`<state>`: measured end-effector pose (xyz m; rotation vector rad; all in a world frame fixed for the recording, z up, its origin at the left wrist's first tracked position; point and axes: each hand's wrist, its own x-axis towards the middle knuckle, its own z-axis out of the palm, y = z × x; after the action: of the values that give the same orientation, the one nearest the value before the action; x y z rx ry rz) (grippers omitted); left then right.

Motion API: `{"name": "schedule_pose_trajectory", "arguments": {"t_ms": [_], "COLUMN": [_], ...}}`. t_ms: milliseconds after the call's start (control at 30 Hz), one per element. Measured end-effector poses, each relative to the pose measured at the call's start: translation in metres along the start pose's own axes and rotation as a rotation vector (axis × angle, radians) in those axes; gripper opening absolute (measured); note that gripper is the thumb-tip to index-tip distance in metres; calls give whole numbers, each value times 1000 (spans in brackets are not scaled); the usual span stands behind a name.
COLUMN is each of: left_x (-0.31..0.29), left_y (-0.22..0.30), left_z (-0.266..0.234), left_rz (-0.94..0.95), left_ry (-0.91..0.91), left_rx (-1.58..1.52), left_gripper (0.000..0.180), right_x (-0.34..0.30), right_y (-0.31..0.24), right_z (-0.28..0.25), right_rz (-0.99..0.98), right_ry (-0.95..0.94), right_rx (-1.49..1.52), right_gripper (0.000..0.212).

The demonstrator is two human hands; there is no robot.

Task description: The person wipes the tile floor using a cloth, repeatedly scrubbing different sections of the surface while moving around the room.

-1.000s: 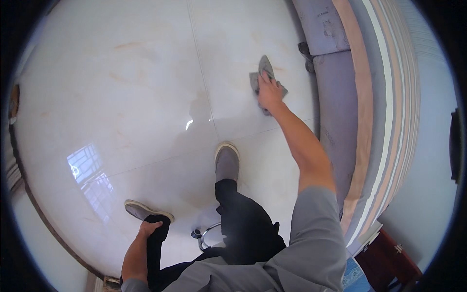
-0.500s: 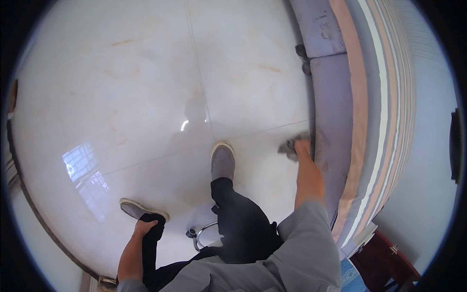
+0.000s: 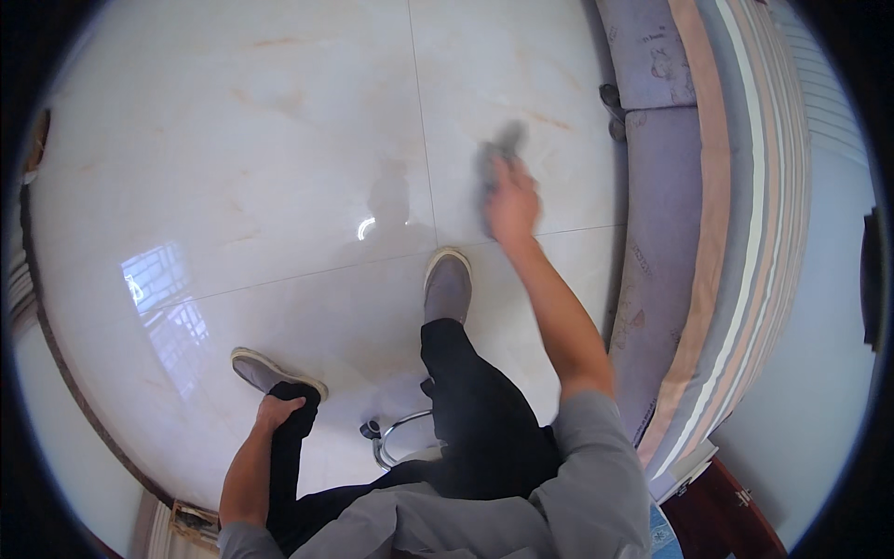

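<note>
Right hand (image 3: pixel 512 200) presses a blurred grey cloth rag (image 3: pixel 494 158) flat on the glossy cream floor tile (image 3: pixel 279 140), grip closed on it. Left hand (image 3: pixel 277 410) clenches the black trouser leg (image 3: pixel 293 438) by the grey slip-on shoe (image 3: pixel 275 373) (bracing, I'd guess).

Cloth (image 3: pixel 495 158) on floor (image 3: pixel 233 140), left of sofa (image 3: pixel 666 233), ahead of shoe (image 3: pixel 448 284).

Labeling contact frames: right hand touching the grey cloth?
Touching. The head view shows the right hand pressed on top of the blurred grey cloth, fingers overlapping it with no gap, on the tile floor.
</note>
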<state>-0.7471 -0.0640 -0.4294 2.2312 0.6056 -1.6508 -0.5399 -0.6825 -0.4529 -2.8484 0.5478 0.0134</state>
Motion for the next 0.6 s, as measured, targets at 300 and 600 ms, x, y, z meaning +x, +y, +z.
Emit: {"name": "schedule_pose_trajectory", "arguments": {"t_ms": [300,600], "left_x": [-5,10], "left_y": [7,20], "left_z": [-3,-19], "left_rz": [3,13], "left_ry": [4,105], "left_rx": [-93,-24], "left_gripper": [75,75], "right_x": [-2,-287], "right_y": [-21,271], "right_z": [85,41], "right_rz": [-79,954], "right_ry": [-13,-287], "right_rx": [-193,-122], "right_gripper": [51,75]}}
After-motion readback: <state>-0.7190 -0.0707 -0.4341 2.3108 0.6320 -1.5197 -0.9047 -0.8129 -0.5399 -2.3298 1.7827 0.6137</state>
